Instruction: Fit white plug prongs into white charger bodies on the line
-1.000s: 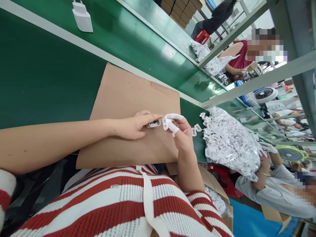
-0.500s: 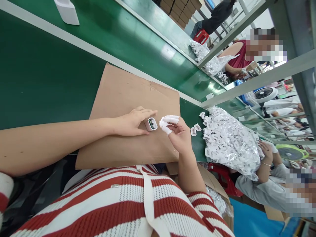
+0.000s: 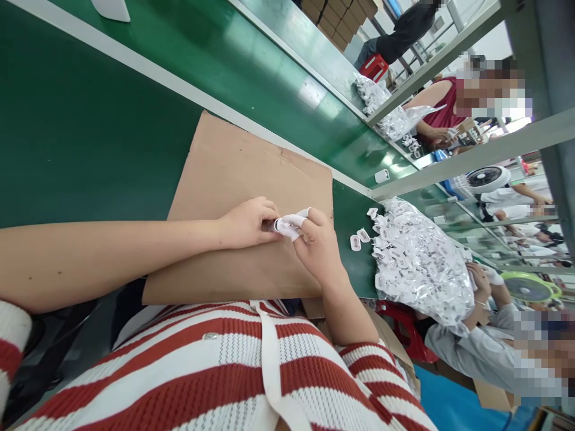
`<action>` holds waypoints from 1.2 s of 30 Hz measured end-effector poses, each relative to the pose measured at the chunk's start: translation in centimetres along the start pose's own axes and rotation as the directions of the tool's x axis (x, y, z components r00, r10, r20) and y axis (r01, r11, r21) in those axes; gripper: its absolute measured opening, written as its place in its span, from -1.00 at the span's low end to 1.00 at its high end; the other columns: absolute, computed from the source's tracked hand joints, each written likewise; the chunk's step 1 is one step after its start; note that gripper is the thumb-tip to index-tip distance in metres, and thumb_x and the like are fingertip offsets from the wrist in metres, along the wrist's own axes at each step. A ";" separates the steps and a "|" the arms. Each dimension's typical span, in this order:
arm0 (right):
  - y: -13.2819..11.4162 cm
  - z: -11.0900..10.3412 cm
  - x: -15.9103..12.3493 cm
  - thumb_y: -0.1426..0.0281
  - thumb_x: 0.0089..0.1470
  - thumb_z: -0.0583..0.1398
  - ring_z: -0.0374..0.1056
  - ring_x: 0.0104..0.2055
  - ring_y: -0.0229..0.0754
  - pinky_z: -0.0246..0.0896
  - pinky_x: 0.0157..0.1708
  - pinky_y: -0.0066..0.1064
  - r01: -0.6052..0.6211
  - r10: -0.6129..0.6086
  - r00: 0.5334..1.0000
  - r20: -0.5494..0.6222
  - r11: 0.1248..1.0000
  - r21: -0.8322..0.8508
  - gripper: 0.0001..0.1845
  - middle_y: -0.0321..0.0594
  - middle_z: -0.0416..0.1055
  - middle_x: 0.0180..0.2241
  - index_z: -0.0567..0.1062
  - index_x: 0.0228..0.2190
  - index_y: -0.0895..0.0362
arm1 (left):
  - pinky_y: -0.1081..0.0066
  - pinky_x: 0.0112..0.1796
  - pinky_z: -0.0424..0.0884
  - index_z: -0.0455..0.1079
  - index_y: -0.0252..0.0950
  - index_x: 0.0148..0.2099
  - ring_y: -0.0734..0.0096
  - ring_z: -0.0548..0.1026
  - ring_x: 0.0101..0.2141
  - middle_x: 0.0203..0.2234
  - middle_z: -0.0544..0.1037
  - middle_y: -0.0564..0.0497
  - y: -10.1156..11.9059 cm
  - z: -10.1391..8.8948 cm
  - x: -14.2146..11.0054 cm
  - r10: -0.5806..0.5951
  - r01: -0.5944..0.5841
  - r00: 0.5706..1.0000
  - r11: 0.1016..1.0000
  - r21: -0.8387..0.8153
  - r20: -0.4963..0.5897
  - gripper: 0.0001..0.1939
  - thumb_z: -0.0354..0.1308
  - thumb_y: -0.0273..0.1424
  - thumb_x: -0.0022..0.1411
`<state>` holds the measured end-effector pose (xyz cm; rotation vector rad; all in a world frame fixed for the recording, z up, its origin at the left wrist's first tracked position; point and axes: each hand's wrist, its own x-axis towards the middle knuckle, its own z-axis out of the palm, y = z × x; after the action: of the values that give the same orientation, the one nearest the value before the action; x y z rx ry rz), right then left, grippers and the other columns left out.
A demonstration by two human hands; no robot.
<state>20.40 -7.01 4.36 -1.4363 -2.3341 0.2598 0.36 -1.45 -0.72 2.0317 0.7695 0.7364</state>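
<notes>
My left hand [image 3: 251, 222] is closed round a small white charger housing [image 3: 271, 226] over the cardboard sheet [image 3: 229, 155]. Most of the housing is hidden by fingers; its open end faces right. My right hand [image 3: 309, 236], with white covers on the thumb and some fingers, is pinched at that end, touching it. Whatever lies between those fingertips cannot be told from the white covers. To the right of my hands, loose white plastic end pieces [image 3: 355, 242] lie on the green table [image 3: 345, 203].
A clear bag [image 3: 417, 263] full of small white parts lies at the right, with a co-worker's hands [image 3: 483, 281] at its far side. One white housing [image 3: 381, 176] stands beyond the pale rail [image 3: 179, 87]. A metal post [image 3: 462, 158] crosses the right side.
My hands have come together: my right fingers moved left onto the housing's open end, which showed green inside before. My left fingers have curled round the housing. The view has shifted slightly.
</notes>
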 end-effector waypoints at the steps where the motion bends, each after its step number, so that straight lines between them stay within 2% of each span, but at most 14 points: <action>1: 0.0 0.0 0.0 0.51 0.24 0.16 0.35 -0.12 -0.06 0.28 -0.16 -0.25 0.004 -0.004 1.000 -0.006 1.000 -0.005 -0.74 -0.13 0.40 -0.24 0.57 -0.11 0.05 | 0.24 -0.13 0.37 0.56 -0.23 -0.27 0.17 0.46 -0.19 -0.29 0.55 -0.06 0.0 0.0 0.0 -0.002 0.002 1.000 1.000 -0.003 0.001 -0.73 0.26 -0.13 0.23; 5: 0.0 0.0 -0.2 0.50 0.25 0.14 0.34 -0.15 -0.06 0.26 -0.17 -0.24 0.012 -0.012 0.999 -0.034 1.000 -0.018 -0.71 -0.14 0.39 -0.25 0.56 -0.07 0.05 | 0.24 -0.14 0.37 0.56 -0.23 -0.28 0.18 0.47 -0.20 -0.30 0.55 -0.07 -0.2 0.0 0.0 0.003 -0.003 1.000 1.000 -0.006 -0.002 -0.74 0.26 -0.14 0.22; 10: -0.1 0.0 0.1 0.54 0.22 0.12 0.31 -0.15 -0.06 0.23 -0.18 -0.24 0.025 -0.025 1.000 0.009 0.999 -0.032 -0.72 -0.14 0.38 -0.25 0.56 -0.12 0.05 | 0.26 -0.16 0.37 0.57 -0.23 -0.29 0.18 0.47 -0.20 -0.29 0.55 -0.07 -0.4 0.1 0.0 0.001 -0.001 1.000 1.000 -0.019 -0.006 -0.76 0.27 -0.16 0.22; 16: -0.5 -0.3 0.5 0.57 0.22 0.10 0.23 -0.23 -0.05 0.16 -0.25 -0.24 0.115 -0.105 0.992 0.067 0.978 -0.171 -0.75 -0.12 0.34 -0.29 0.55 -0.23 0.09 | 0.24 -0.13 0.37 0.55 -0.25 -0.32 0.18 0.47 -0.23 -0.31 0.54 -0.07 -0.4 0.1 0.0 0.013 -0.013 1.000 1.000 0.005 0.002 -0.78 0.25 -0.20 0.22; 23: -0.4 -0.6 1.3 0.55 0.19 0.11 0.24 -0.28 -0.09 0.12 -0.32 -0.28 0.038 -0.030 0.995 0.099 0.996 -0.080 -0.78 -0.17 0.30 -0.35 0.55 -0.30 0.12 | 0.23 -0.12 0.37 0.58 -0.24 -0.27 0.16 0.47 -0.21 -0.29 0.54 -0.08 -0.3 0.1 0.1 0.002 -0.002 1.000 1.000 0.010 0.001 -0.76 0.26 -0.17 0.22; 30: 0.2 0.5 0.8 0.57 0.16 0.13 0.22 -0.27 -0.11 0.13 -0.30 -0.30 0.032 -0.031 0.999 0.010 0.998 -0.057 -0.78 -0.19 0.27 -0.37 0.56 -0.34 0.11 | 0.27 -0.20 0.37 0.57 -0.27 -0.31 0.20 0.47 -0.24 -0.31 0.52 -0.08 -0.3 0.3 0.1 0.001 -0.001 1.000 1.000 0.010 -0.003 -0.70 0.23 -0.13 0.24; 33: -0.2 0.8 0.4 0.57 0.14 0.14 0.20 -0.28 -0.12 0.12 -0.31 -0.31 -0.013 0.007 0.998 -0.064 0.997 -0.081 -0.79 -0.20 0.26 -0.38 0.53 -0.42 0.11 | 0.29 -0.22 0.36 0.55 -0.27 -0.34 0.23 0.47 -0.26 -0.32 0.50 -0.06 -0.1 0.2 0.0 -0.010 0.010 1.000 1.000 0.012 0.003 -0.70 0.22 -0.13 0.24; 36: -1.0 1.0 0.1 0.59 0.14 0.14 0.24 -0.22 -0.11 0.18 -0.25 -0.32 -0.075 0.070 0.995 -0.076 0.995 -0.063 -0.78 -0.19 0.32 -0.35 0.56 -0.35 0.10 | 0.29 -0.23 0.35 0.53 -0.27 -0.34 0.24 0.46 -0.27 -0.35 0.48 -0.04 0.1 0.3 0.0 -0.018 0.019 1.000 0.999 0.046 -0.026 -0.68 0.21 -0.12 0.25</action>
<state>19.15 -7.29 3.82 -1.5369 -2.2541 0.1485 0.61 -1.65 -0.77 2.0573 0.8257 0.7415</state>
